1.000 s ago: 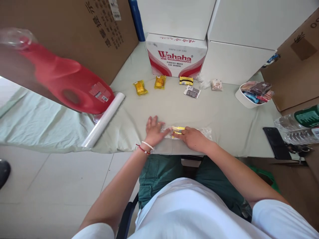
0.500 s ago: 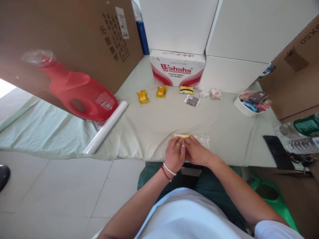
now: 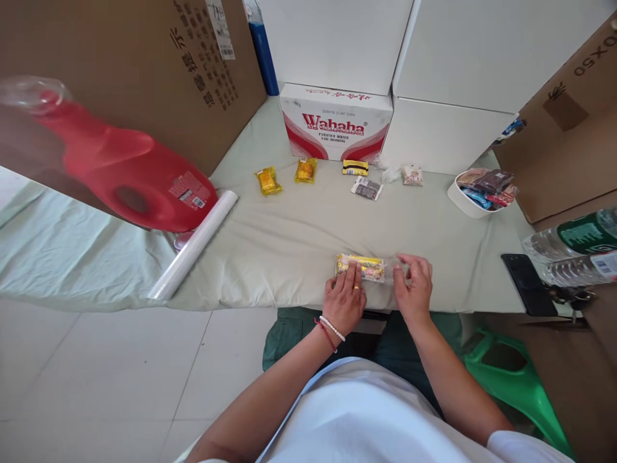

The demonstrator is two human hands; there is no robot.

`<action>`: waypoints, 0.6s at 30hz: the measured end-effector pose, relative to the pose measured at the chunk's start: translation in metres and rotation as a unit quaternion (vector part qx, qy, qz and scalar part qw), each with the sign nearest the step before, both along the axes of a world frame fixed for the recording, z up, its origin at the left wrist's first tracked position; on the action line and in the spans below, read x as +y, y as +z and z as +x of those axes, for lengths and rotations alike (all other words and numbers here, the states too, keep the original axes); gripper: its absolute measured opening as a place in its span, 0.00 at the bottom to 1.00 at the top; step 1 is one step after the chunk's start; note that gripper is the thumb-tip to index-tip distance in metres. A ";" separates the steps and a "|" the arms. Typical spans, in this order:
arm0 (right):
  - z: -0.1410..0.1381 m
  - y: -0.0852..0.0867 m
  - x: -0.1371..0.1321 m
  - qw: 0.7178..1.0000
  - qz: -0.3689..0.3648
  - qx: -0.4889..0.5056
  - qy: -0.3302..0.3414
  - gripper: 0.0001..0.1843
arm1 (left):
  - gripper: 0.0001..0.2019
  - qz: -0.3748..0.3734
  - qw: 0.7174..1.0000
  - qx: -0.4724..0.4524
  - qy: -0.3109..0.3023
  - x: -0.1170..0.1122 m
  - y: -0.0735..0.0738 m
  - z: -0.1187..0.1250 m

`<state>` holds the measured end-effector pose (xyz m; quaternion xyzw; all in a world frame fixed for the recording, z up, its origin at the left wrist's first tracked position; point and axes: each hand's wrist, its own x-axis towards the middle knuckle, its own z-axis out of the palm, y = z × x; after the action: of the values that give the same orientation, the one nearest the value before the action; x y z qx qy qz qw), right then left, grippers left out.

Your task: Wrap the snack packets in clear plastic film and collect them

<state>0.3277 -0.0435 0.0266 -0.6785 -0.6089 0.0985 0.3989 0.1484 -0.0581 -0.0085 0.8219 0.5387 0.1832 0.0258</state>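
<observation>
A yellow packet point(image 3: 373, 267) in clear plastic lies near the front edge of the cloth-covered table. My left hand point(image 3: 344, 294) rests on it from the near side, fingers stretched out flat across its left half. At the right end, the loose clear plastic point(image 3: 390, 270) reaches to my right hand point(image 3: 414, 287). That hand is closed, thumb and curled fingers pinching the plastic. Part of the packet is hidden under my left fingers.
Farther back lie two yellow snack packs point(image 3: 268, 181), a small yellow packet point(image 3: 355, 168), a grey sachet point(image 3: 367, 188) and a pale pouch point(image 3: 412, 175). A white tub point(image 3: 465, 200) holds wrapped snacks. Left are a plastic-wrap roll point(image 3: 193, 247) and red jug point(image 3: 139, 167); right, a phone point(image 3: 527, 285).
My hands were together over the packet and are now apart. The right has moved right to the plastic's end; the left has flattened on the packet, uncovering more of it.
</observation>
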 end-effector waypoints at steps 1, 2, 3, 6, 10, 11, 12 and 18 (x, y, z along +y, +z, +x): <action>0.007 -0.004 0.003 0.999 -0.004 -0.042 -0.022 0.21 | 0.31 -0.003 1.000 0.001 -0.001 0.000 0.001 0.000; 0.013 -0.009 0.006 0.997 -0.019 -0.076 -0.027 0.22 | 0.31 -0.008 1.000 0.002 0.000 0.001 0.001 0.000; 0.019 -0.014 0.008 0.994 -0.041 -0.096 -0.019 0.22 | 0.31 -0.013 1.000 0.001 0.001 0.001 0.001 0.000; 0.031 -0.023 0.009 0.993 -0.087 -0.082 0.021 0.15 | 0.31 -0.023 1.000 -0.001 0.000 0.002 0.002 0.000; 0.030 -0.012 0.006 0.993 -0.105 0.035 0.028 0.14 | 0.30 -0.024 1.000 0.005 -0.007 0.004 0.005 0.000; 0.028 -0.006 0.007 0.991 -0.120 0.055 0.031 0.14 | 0.30 -0.028 1.000 0.009 -0.007 0.004 0.006 -0.001; 0.025 0.000 0.008 0.989 -0.131 0.061 0.037 0.14 | 0.30 -0.032 0.999 0.012 -0.007 0.005 0.008 -0.001; -0.022 0.029 0.034 0.980 -0.114 -0.128 0.099 0.12 | 0.29 -0.036 0.999 -0.007 0.001 0.007 0.013 -0.003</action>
<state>0.3061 -0.0096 0.0557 -0.6627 -0.7041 0.1183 0.2260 0.1452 -0.0507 0.0047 0.8188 0.5452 0.1698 0.0590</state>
